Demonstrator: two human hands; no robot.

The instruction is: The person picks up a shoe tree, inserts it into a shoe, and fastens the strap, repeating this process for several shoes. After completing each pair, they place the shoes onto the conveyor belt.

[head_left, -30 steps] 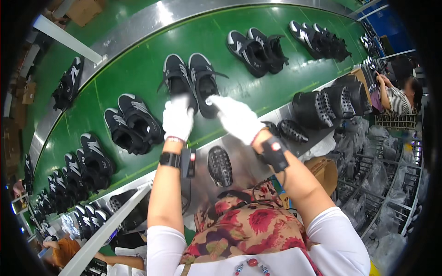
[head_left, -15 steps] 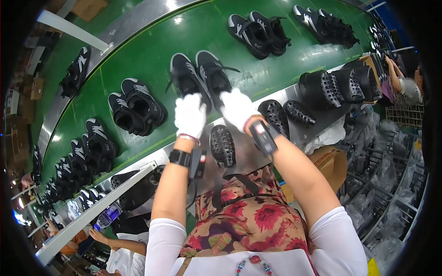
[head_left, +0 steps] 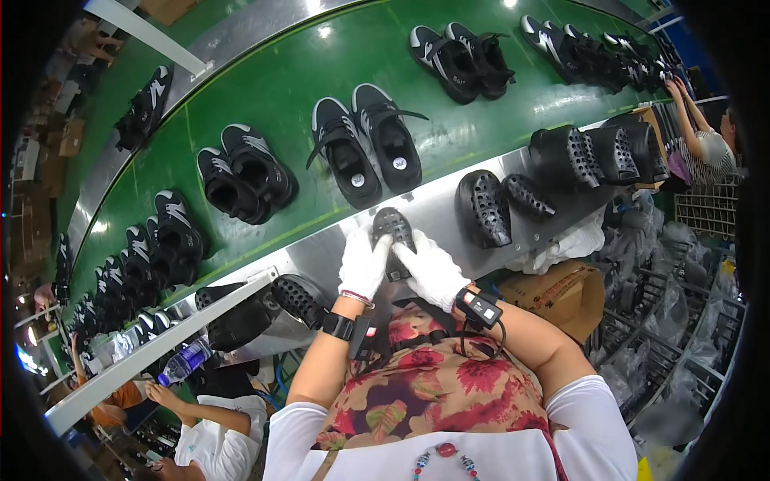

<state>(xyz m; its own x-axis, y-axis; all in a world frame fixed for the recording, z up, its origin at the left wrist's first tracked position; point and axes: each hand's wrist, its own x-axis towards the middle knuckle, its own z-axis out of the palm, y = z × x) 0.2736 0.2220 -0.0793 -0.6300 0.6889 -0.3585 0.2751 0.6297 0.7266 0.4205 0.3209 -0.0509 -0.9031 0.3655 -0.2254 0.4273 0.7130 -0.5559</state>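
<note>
A black plastic shoe tree (head_left: 393, 227), dotted with holes, lies between my gloved hands at the steel ledge in front of me. My left hand (head_left: 365, 263), in a white glove, grips its left side. From the right, my right hand (head_left: 433, 272) closes on it too, with thumbs near its upper face. The lower end is partly covered by the gloves. Just beyond, on the green belt, stands a pair of black and grey shoes, a left shoe (head_left: 346, 156) and a right shoe (head_left: 388, 140), straps loose and round white labels showing inside.
More black shoe trees (head_left: 484, 210) rest on the steel ledge (head_left: 321, 255) to the right and left. Other shoe pairs (head_left: 247, 174) line the green belt (head_left: 273, 88). A white rail (head_left: 160, 353) crosses at left, near a bottle (head_left: 184, 362) and a co-worker. A cardboard box (head_left: 553, 297) sits right.
Both hands have left the pair of shoes and come back toward me, closing on the shoe tree on the ledge. The shoes' insides, with white labels, are now uncovered.
</note>
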